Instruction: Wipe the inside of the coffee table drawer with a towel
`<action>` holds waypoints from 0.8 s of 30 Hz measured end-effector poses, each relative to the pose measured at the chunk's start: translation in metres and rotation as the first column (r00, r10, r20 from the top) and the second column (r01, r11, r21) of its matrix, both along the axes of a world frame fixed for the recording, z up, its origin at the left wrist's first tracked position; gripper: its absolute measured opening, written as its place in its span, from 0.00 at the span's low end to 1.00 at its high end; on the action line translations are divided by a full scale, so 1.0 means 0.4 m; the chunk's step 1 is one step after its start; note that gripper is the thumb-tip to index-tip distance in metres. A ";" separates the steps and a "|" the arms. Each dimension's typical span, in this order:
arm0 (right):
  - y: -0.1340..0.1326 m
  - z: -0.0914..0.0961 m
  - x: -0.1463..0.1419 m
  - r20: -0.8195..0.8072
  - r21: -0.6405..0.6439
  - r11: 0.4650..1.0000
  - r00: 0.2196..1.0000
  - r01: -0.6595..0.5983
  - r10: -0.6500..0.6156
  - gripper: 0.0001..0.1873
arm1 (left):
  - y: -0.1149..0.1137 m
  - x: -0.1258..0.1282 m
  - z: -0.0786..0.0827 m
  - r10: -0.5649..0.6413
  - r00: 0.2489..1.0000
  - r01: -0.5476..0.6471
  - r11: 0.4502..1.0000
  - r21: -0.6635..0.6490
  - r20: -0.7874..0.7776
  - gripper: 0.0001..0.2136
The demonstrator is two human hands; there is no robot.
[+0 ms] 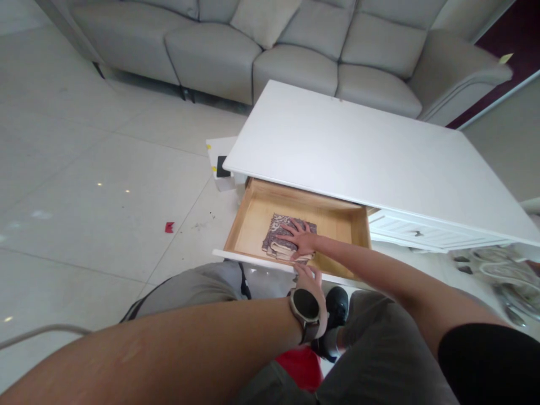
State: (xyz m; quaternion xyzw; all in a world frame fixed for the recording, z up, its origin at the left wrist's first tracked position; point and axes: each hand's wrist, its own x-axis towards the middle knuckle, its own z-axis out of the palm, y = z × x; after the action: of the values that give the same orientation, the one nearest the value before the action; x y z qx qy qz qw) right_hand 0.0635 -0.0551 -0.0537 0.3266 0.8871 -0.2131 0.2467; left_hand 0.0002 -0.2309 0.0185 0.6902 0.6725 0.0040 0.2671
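Observation:
An open wooden drawer juts from a low white table. Inside lies a small stack of books with a dark patterned cover. My right hand rests flat on top of the stack, fingers spread. My left hand, with a round watch on the wrist, sits at the drawer's white front edge, fingers curled over it. My knees are below the drawer.
A grey sectional sofa stands behind the table. A small white box with a dark item sits on the tiled floor left of the table. A red scrap lies on the floor. A second closed drawer is to the right.

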 end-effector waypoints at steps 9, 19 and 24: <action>0.017 0.020 -0.281 -0.080 0.002 0.996 0.993 -0.087 0.087 0.59 | -0.026 -0.079 0.099 -0.376 0.908 0.385 0.923 0.016 -0.184 0.26; 0.149 0.045 -0.293 -0.063 0.088 0.996 0.998 0.031 -0.026 0.54 | -0.037 -0.038 0.106 -0.376 0.869 0.385 0.922 -0.037 -0.321 0.32; 0.219 0.052 -0.300 -0.043 0.181 0.963 0.980 0.200 -0.195 0.50 | -0.018 -0.030 0.074 -0.401 0.866 0.408 0.912 -0.039 -0.300 0.29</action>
State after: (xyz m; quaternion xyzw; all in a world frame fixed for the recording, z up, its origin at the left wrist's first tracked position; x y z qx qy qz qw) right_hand -0.0566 0.0327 -0.0330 0.4322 0.8691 -0.1577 0.1819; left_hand -0.0119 -0.2382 0.0480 0.8114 0.5456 -0.1487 0.1475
